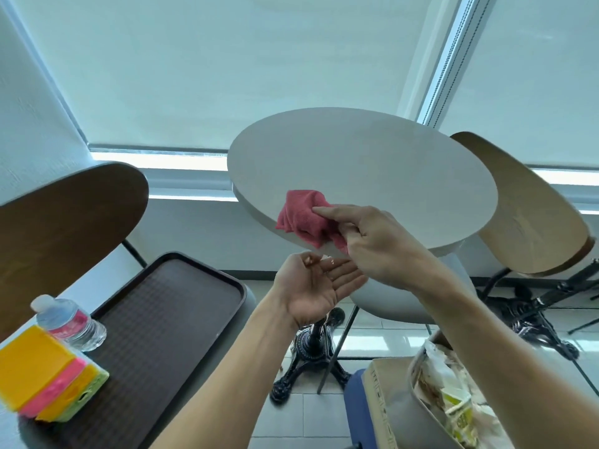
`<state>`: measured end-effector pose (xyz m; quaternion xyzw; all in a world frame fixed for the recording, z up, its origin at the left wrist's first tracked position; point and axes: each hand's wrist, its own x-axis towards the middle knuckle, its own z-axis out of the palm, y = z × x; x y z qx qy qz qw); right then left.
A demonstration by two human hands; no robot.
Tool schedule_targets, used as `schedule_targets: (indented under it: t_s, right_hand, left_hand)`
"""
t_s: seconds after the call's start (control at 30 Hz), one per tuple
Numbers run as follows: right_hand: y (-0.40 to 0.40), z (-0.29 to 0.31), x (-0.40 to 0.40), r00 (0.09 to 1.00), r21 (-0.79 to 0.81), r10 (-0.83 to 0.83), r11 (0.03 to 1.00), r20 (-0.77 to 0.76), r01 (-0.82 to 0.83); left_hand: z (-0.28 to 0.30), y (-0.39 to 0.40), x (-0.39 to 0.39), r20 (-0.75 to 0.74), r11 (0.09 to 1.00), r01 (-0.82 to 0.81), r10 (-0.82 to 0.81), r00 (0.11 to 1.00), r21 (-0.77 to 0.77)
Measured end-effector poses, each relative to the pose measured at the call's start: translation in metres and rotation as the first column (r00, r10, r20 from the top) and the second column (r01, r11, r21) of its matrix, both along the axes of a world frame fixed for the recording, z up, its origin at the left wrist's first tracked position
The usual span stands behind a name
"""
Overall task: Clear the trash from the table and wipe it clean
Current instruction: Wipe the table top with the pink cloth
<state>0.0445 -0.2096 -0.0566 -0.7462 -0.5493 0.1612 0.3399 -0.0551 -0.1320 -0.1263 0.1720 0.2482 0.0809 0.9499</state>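
Both hands work at the near edge of the round white table [372, 163]. From the head camera, the right hand [372, 241] pinches a crumpled red cloth [303, 218] against the tabletop rim, fingers curled round it. Just below the edge, the left hand [316, 286] lies palm up, fingers relaxed and apart, with small crumbs [311, 260] on it. Down to the right, a cardboard box [389, 400] holds a bag of trash [450, 390]. On the left, a brown tray [155, 322] carries a water bottle [69, 322] and stacked sponges [45, 374].

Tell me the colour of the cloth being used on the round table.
The cloth is pinkish red, gripped by the right hand; the head view shows it.
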Motion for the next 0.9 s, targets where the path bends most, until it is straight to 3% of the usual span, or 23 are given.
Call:
schedule_targets:
  t_s: [0.23,0.53,0.77,0.83,0.9]
  right_hand:
    - [-0.014,-0.013,-0.014,0.997,0.153,0.049,0.987,0.060,-0.058]
    - [-0.065,-0.049,-0.004,0.951,0.305,0.168,0.920,0.258,-0.245]
    - [-0.144,-0.082,0.058,0.991,0.291,0.060,0.952,0.118,-0.092]
    - [-0.167,-0.089,0.072,0.993,0.275,0.011,0.960,0.113,-0.042]
    - [-0.188,-0.097,0.083,0.996,0.269,-0.033,0.963,0.085,0.009]
  left_hand:
    - [0.013,-0.009,0.001,0.091,0.990,-0.141,0.141,0.986,-0.010]
    - [0.007,-0.047,-0.005,0.091,0.987,-0.158,0.155,0.984,0.023]
    - [-0.032,-0.104,0.041,-0.057,0.999,0.000,0.002,0.998,0.039]
    - [-0.046,-0.126,0.059,-0.182,0.982,0.075,-0.043,0.982,0.173]
    - [-0.062,-0.149,0.077,-0.342,0.908,0.165,-0.026,0.939,0.385]
